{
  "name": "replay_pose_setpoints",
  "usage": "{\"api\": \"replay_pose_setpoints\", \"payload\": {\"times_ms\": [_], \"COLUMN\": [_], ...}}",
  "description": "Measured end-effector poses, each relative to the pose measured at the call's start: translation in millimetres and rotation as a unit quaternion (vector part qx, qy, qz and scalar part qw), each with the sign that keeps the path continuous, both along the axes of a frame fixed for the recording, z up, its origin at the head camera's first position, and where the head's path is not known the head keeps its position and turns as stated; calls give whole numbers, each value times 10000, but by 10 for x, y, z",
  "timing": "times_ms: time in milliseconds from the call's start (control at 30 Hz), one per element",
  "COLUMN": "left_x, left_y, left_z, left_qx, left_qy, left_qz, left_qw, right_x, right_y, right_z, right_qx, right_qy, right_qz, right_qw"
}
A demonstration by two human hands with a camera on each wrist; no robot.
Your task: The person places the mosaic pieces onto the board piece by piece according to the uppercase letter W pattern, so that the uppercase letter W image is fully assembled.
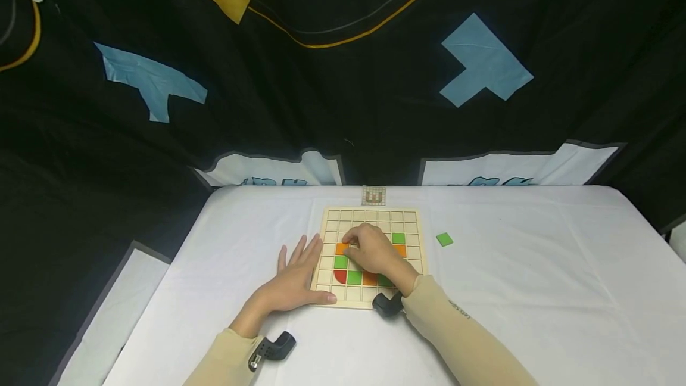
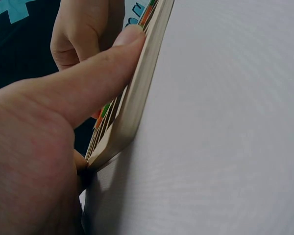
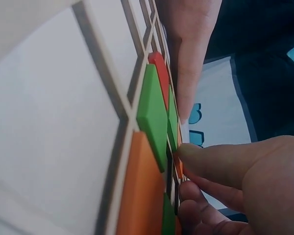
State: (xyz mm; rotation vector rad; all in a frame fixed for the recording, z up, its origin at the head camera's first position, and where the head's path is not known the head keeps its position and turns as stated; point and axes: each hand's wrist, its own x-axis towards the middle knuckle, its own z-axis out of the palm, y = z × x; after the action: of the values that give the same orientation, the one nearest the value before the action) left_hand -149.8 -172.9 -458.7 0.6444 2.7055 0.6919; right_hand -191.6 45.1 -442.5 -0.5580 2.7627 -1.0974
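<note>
A square wooden grid board (image 1: 354,294) lies on the white table, with colored tiles in some cells. My left hand (image 1: 292,286) rests along its left side with fingers spread, and the thumb lies on the front-left corner. Over the board, my right hand (image 1: 376,250) pinches an orange tile (image 1: 340,249) at a left-side cell between thumb and fingertips. Just in front of that are a green tile (image 1: 340,262) and a red rounded tile (image 1: 340,277). The front row continues with another green tile (image 3: 152,110) and an orange one (image 3: 139,191). My right hand hides the board's middle.
A loose green tile (image 1: 444,239) lies right of the board. Behind the board is a small patterned card (image 1: 373,195) with a grid. Each wrist carries a black camera, and a dark curtain (image 1: 354,118) hangs past the table's far edge.
</note>
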Motion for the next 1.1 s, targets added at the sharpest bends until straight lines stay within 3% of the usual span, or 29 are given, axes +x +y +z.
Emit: {"api": "replay_pose_setpoints", "payload": {"times_ms": [200, 433, 1100], "left_x": [0, 2, -1], "left_y": [0, -7, -2], "left_z": [-1, -5, -18], "left_qx": [26, 48, 35], "left_qy": [6, 27, 28], "left_qz": [-6, -42, 37], "left_qw": [10000, 10000, 10000], "right_x": [4, 50, 193], "right_y": [8, 91, 582], "right_z": [11, 109, 303], "right_qx": [-7, -492, -874], "right_qy": [32, 124, 389], "right_qz": [-62, -67, -470], "right_qw": [10000, 9987, 9943]}}
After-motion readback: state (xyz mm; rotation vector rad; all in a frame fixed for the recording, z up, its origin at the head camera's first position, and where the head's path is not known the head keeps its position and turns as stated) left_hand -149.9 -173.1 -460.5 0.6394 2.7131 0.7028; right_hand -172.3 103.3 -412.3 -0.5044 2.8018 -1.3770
